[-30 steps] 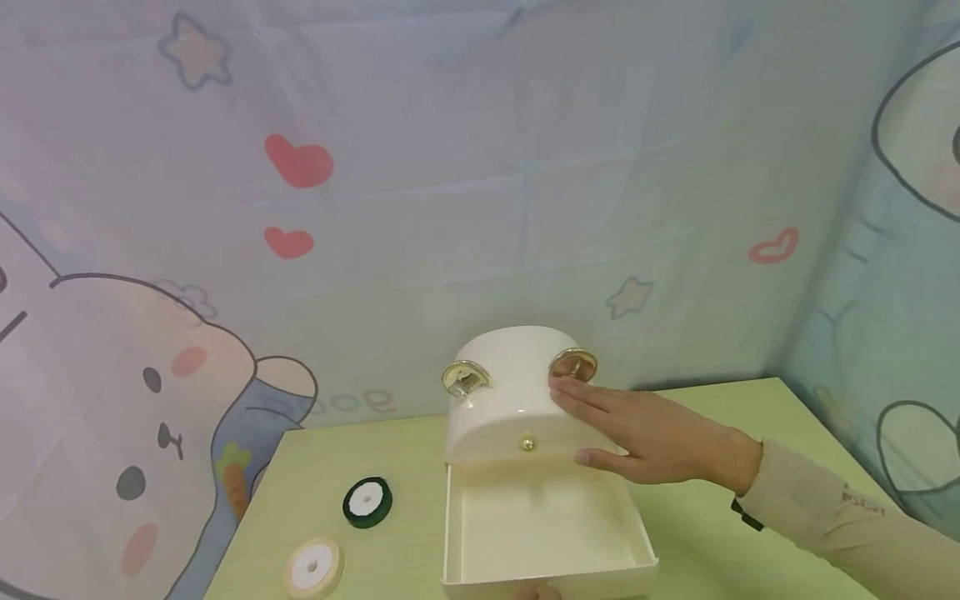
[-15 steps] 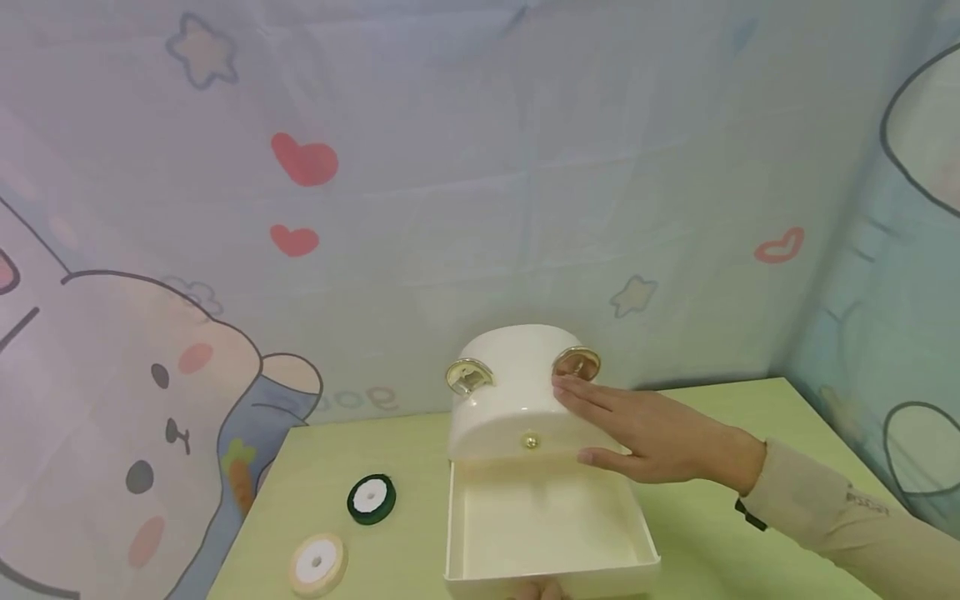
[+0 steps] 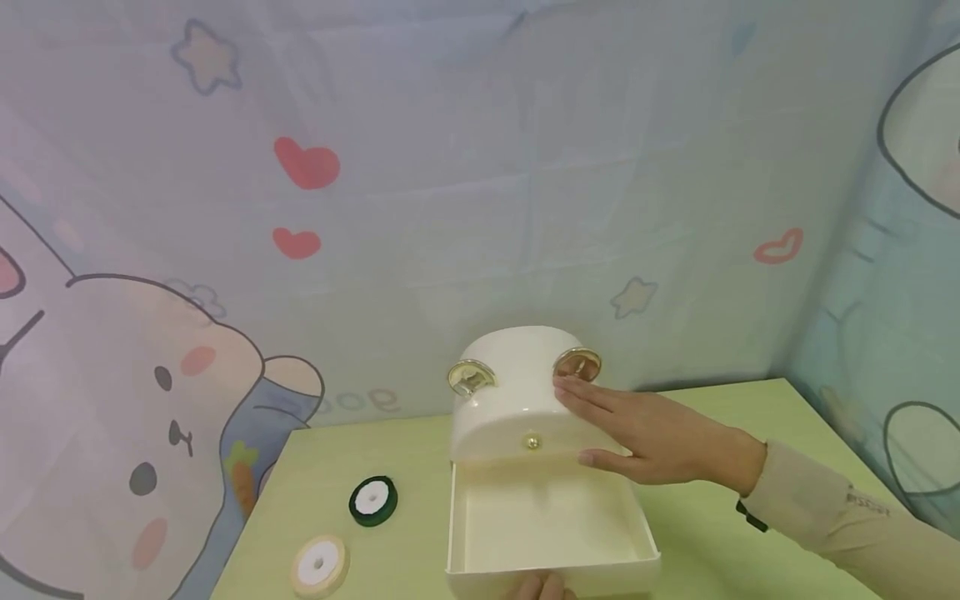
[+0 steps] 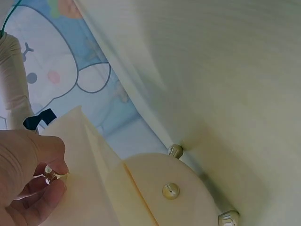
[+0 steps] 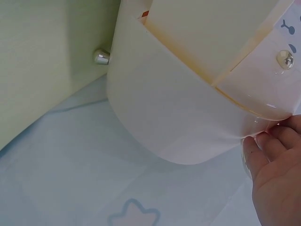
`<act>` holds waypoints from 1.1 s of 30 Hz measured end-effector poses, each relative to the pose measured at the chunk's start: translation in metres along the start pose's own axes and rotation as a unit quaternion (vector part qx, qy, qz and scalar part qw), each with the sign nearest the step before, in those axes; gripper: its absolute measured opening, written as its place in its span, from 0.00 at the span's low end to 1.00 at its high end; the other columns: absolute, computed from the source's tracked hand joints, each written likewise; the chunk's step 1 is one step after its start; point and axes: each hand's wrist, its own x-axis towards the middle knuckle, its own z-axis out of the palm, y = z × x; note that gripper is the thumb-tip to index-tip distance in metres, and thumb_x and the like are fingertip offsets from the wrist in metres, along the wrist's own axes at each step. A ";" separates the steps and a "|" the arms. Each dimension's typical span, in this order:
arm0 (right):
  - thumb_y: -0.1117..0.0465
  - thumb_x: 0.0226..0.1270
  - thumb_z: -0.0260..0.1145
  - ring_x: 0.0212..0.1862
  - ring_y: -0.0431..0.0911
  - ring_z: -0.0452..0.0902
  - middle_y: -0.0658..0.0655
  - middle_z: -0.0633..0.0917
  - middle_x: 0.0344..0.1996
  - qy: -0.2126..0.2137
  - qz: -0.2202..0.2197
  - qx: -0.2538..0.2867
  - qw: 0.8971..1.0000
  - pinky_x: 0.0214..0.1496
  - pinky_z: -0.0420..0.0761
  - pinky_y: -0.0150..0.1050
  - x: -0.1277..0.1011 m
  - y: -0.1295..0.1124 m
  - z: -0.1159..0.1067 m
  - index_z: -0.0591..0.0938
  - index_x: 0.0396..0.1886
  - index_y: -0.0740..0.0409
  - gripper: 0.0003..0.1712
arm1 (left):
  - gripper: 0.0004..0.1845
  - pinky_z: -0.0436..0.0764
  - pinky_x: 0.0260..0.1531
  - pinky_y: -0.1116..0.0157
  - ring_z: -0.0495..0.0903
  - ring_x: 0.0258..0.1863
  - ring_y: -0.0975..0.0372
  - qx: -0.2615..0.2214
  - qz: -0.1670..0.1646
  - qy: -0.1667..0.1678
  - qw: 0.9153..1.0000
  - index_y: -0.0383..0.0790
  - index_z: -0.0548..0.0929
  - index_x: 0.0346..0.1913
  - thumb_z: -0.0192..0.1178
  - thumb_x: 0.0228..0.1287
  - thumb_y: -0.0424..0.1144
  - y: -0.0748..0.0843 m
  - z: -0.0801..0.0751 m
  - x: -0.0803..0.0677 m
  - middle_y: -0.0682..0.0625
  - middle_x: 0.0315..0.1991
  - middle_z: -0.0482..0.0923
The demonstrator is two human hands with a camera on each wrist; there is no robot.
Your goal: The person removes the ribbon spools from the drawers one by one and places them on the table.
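A glossy cream storage box (image 3: 517, 354) with a rounded top and two gold, ear-like rings stands near the back of the table. Its lower drawer (image 3: 547, 521) is pulled out toward me, and the drawer's inside floor shows. My left hand (image 3: 543, 588) is at the drawer front; in the left wrist view its thumb and fingers pinch the small gold knob (image 4: 48, 173). My right hand (image 3: 652, 435) rests flat on the box's right side, fingers straight, just below the right gold ring (image 3: 577, 364). In the right wrist view its fingertips touch the cream shell.
Two ribbon spools lie left of the box: a dark green one (image 3: 372, 501) and a cream one (image 3: 319, 566). Another gold knob (image 3: 532, 442) sits on the box's upper front. A printed cloth (image 3: 480, 192) hangs close behind the light green table (image 3: 412, 450).
The drawer has slid in very slightly toward the box, and more of my left fingertips shows at its front. My right hand stays where it was on the box.
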 end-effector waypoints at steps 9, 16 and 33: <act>0.40 0.79 0.60 0.78 0.50 0.70 0.55 0.63 0.83 0.006 -0.003 0.001 1.000 0.66 0.82 0.44 -0.001 0.001 0.001 0.60 0.84 0.54 0.44 | 0.26 0.83 0.32 0.73 0.81 0.35 0.64 0.013 0.000 0.037 0.999 0.42 0.85 0.34 0.44 0.83 0.54 -0.018 0.003 0.009 0.53 0.35 0.80; 0.40 0.79 0.60 0.79 0.50 0.69 0.55 0.63 0.83 0.011 -0.007 -0.004 1.000 0.67 0.81 0.45 -0.001 0.001 0.002 0.59 0.85 0.54 0.44 | 0.33 0.82 0.33 0.74 0.81 0.33 0.64 0.004 -0.012 0.042 0.999 0.42 0.85 0.32 0.41 0.82 0.63 -0.026 0.007 0.015 0.53 0.34 0.79; 0.40 0.78 0.61 0.79 0.50 0.69 0.56 0.63 0.83 0.014 -0.010 -0.007 1.000 0.66 0.82 0.43 0.000 0.000 0.001 0.60 0.84 0.56 0.45 | 0.24 0.80 0.33 0.74 0.75 0.31 0.64 0.066 0.018 0.079 0.995 0.41 0.84 0.32 0.39 0.81 0.25 -0.055 0.026 0.030 0.51 0.34 0.77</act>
